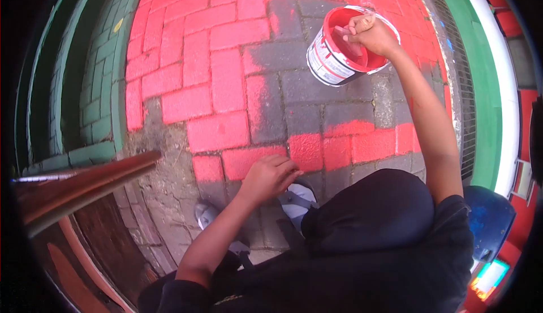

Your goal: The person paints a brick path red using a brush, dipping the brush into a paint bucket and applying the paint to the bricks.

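Observation:
My right hand (367, 34) is closed over the paint bucket (331, 61) and grips what looks like a paintbrush (355, 48), stained pinkish red. Its lower end reaches into the bucket, where I cannot make out the bristles. The white bucket has a printed label, red drips and a red-coated inside. My left hand (271, 176) hangs above the near edge of the painted bricks, fingers loosely curled, with nothing visible in them. Red paint covers many paving bricks (229, 81), while a grey patch (300, 86) lies beside and in front of the bucket.
A green stepped edge (121, 58) runs along the left. At lower left a brown beam (90, 185) juts inward. On the right are a drain grate (466, 103), a green strip (489, 115) and a blue container (489, 219). My shoes (297, 202) stand on grey paving.

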`<state>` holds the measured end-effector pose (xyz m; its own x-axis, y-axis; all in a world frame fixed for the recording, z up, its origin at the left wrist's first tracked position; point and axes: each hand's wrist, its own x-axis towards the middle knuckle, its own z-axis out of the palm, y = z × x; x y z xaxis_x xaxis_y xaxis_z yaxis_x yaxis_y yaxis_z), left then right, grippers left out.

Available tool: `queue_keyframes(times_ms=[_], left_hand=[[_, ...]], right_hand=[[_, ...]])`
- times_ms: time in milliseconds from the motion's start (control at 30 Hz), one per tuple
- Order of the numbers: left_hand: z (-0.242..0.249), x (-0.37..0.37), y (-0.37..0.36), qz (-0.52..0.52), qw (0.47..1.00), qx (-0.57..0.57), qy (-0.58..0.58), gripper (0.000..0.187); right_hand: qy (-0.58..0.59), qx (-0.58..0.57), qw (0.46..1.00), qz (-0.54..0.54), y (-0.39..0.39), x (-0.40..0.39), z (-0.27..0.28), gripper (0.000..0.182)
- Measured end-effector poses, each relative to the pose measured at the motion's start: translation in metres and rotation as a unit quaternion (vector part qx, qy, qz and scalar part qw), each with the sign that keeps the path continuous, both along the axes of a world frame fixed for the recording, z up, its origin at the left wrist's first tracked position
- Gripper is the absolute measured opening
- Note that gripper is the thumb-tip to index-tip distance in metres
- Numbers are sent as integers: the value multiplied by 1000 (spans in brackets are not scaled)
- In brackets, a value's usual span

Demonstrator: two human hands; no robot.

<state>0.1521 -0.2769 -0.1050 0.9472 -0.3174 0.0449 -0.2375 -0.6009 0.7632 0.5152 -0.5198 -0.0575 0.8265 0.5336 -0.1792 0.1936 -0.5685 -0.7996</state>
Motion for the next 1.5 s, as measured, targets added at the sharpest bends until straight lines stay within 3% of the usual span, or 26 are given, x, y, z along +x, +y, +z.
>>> queue_keyframes(times_ms=[33, 133, 167, 267, 333, 400, 533, 667, 733, 867, 1000, 1067, 1133, 1200, 1233, 1333, 1400, 1500], left_hand=[[-4, -9, -1, -2, 999, 12, 37, 17], [-20, -31, -10, 3, 999, -6, 38, 18], [-25, -34, -14, 1, 999, -6, 36, 18], [-32, -39, -26, -24, 998, -23, 49, 20], [-31, -41, -31, -31, 999, -18, 39, 22], [-26, -44, -33, -36, 998, -30, 49, 22], [-25, -42, -38, -81, 995, -31, 47, 26], [-33, -43, -42, -85, 994, -25, 62, 27], [-43, -49, -44, -57, 992, -55, 99, 27], [-65, -62, -47, -35, 992, -74, 95, 29], [-80, -69, -49, -23, 993, -89, 74, 33], [-83, -68, -52, -24, 991, -90, 99, 32], [-91, -67, -54, 5, 991, -113, 78, 31], [-95, -64, -54, 1, 988, -131, 81, 30], [-98, -65, -55, 10, 987, -141, 82, 30], [-104, -68, -53, 28, 986, -150, 72, 29], [-102, -69, -51, 29, 986, -142, 79, 29], [-103, -71, -51, 34, 988, -134, 66, 28]], right_hand=[[-60, -106, 992, 21, 1, 0, 0, 33], [-112, -12, 994, -10, -15, -2, 1, 33], [-37, 67, 996, -52, -23, -2, 3, 32], [18, 53, 995, -84, -39, -10, 19, 34], [13, -12, 995, -99, -49, -13, 26, 34], [71, 45, 987, -140, -57, -22, 33, 34], [55, 72, 980, -179, -63, -33, 34, 33], [99, 147, 957, -229, -77, -28, 29, 23], [143, 336, 896, -253, -82, -29, 30, 20], [179, 383, 876, -234, -65, -45, 56, 20], [261, 424, 862, -92, -28, -43, 53, 20], [267, 378, 882, -88, 30, -68, 64, 21], [266, 282, 919, -68, 74, -82, 58, 25], [245, 171, 954, 25, 99, -80, 26, 26], [60, 49, 991, 106, 115, -90, 19, 28], [71, 113, 968, 214, 146, -100, -41, 25], [21, 76, 962, 263, 146, -119, -75, 19], [-46, 40, 928, 368, 139, -158, -66, 12]])
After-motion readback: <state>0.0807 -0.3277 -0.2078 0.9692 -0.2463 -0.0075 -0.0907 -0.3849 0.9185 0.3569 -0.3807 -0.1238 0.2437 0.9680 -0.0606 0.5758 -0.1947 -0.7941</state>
